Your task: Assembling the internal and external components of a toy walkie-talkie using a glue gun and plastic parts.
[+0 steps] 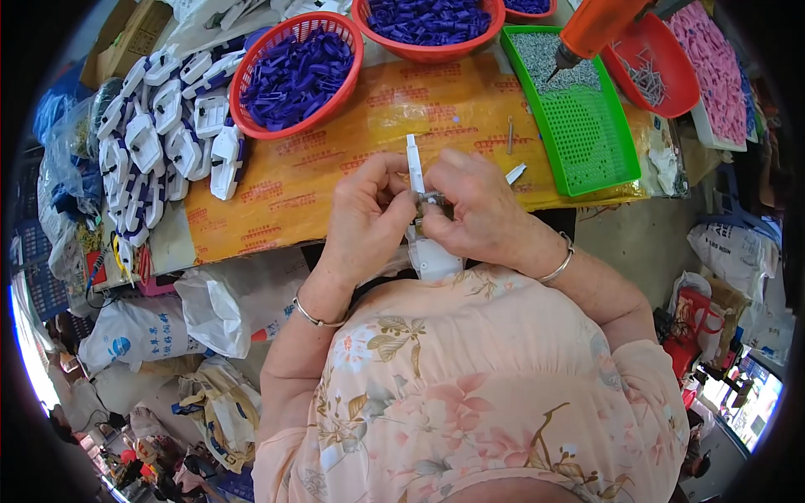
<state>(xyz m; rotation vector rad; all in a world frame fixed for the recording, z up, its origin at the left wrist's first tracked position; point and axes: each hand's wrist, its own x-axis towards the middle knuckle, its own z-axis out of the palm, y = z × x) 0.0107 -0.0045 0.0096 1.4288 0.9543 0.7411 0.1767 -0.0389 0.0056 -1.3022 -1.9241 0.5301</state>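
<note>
Close to my body, at the near edge of the table, both hands grip a white plastic part (pixel 436 258). Its wide, rounded end is toward me, and a narrow white stem sticks up beyond my fingers. My left hand (pixel 366 210) is closed, with thumb and fingers pinching the middle of the part. From the other side my right hand (pixel 480 205) is closed at the same spot. Something small and greyish shows between the fingertips, but its kind is hidden. Past my right hand lies a small white piece (pixel 516 173), and farther off a thin metal rod (pixel 510 134).
Many white-and-purple plastic assemblies (pixel 172 138) are heaped at left. Red baskets (pixel 359 71) of purple parts stand behind. A green tray (pixel 631 159) holds small metal pieces; an orange power screwdriver (pixel 597 29) hangs above it. A red scoop (pixel 692 92) with metal pins is at right.
</note>
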